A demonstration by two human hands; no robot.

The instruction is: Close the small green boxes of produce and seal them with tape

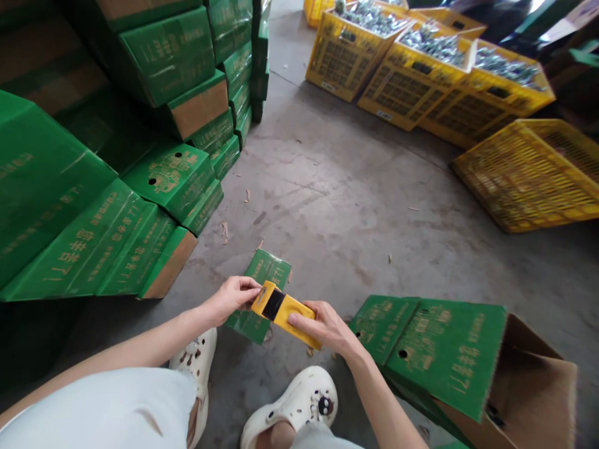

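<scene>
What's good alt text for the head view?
A person's right hand holds a boxy yellow device with a black panel; the left hand touches its end, above a green cardboard piece on a grey floor. Stacked green cardboard boxes stand at left, yellow plastic crates at upper right.

just the one head cam here, looking forward and down from above the white shoes, left hand and right hand fairly near, floor stretching off to the yellow crates up top
</scene>
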